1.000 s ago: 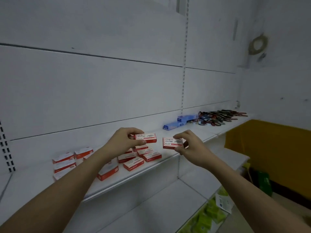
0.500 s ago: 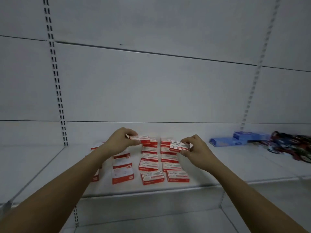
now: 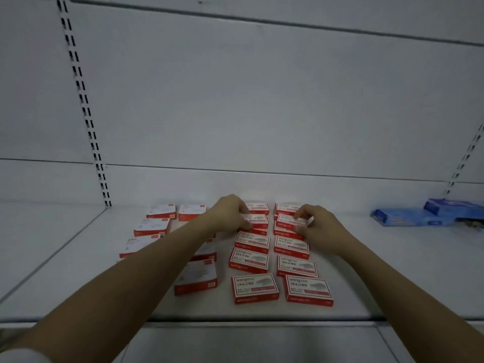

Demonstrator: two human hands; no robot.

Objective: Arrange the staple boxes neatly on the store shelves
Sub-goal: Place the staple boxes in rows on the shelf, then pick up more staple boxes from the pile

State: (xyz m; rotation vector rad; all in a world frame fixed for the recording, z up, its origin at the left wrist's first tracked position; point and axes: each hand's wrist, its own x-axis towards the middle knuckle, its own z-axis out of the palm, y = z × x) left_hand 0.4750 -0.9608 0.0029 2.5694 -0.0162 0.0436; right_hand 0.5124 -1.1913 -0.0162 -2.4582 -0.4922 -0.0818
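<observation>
Shop: slotted white shelving [image 3: 78, 258] w/ boxed staples [image 3: 254, 288].

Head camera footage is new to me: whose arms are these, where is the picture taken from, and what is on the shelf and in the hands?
There is no machine here. A person wears a wide-angle camera on the head, looking forward and down, so both bare arms reach in from below. The left hand pinches one red and white staple box, and the right hand pinches another, both low over the back of the two neat columns of staple boxes on the white shelf. Looser boxes lie to the left, some partly hidden by the left arm. Blue packets lie far right.
</observation>
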